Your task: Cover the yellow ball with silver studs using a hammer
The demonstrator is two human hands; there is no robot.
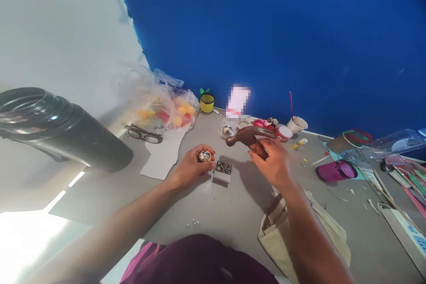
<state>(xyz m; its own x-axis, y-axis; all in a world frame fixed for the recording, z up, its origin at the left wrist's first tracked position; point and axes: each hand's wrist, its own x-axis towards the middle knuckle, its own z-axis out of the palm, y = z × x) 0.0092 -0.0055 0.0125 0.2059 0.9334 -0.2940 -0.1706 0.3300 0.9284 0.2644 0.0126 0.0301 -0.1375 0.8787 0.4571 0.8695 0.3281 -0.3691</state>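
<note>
**Table (233, 217) Work at Close Quarters**

The right hand (274, 159) grips the hammer (246, 136) near its head, probably for control. A small box (222, 177) sits just beside the left hand (192, 166), likely for reach; that hand cradles a shiny ball (204, 155), top uncovered, presumably for access.

No lettering can be read anywhere; the pale pink item (238, 101) by the blue wall (266, 31) is pixelated

black-framed glasses (143, 133) lie beside a clear plastic bag (168, 108), near a grey bottle (84, 135).
</note>
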